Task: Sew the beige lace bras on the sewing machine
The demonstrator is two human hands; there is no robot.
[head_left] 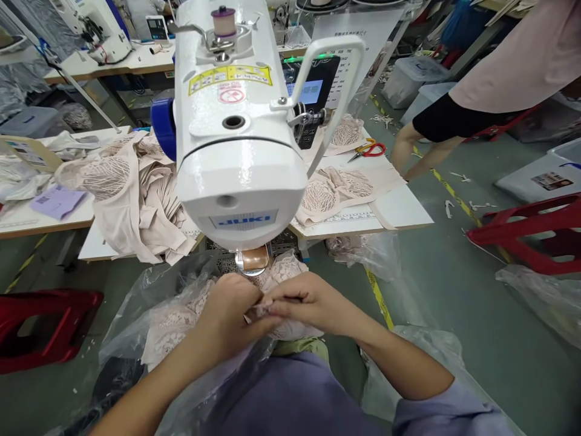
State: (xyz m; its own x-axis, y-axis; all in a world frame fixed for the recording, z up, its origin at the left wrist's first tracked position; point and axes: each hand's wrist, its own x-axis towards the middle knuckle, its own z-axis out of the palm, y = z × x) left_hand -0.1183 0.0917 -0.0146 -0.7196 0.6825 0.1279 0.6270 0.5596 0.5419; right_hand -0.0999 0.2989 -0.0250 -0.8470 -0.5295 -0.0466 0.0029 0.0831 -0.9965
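Observation:
Low in front of the sewing machine [240, 163], my left hand [229, 309] and my right hand [313, 304] meet with fingers pinched together. Both grip a bit of a pale pink lace bra [285, 270], whose gathered fabric shows between the fingertips and behind them. More of the pale lace [170, 330] spreads to the left over clear plastic in my lap. The machine's needle area is hidden behind its white head, just beyond my hands.
Pale bras [336, 191] and red-handled scissors [370, 149] lie on the tabletop at right. A pile of bras [154, 200] fills the left side, near a purple card [58, 201]. Red stools [535, 233] stand on the floor; a person [512, 66] is at upper right.

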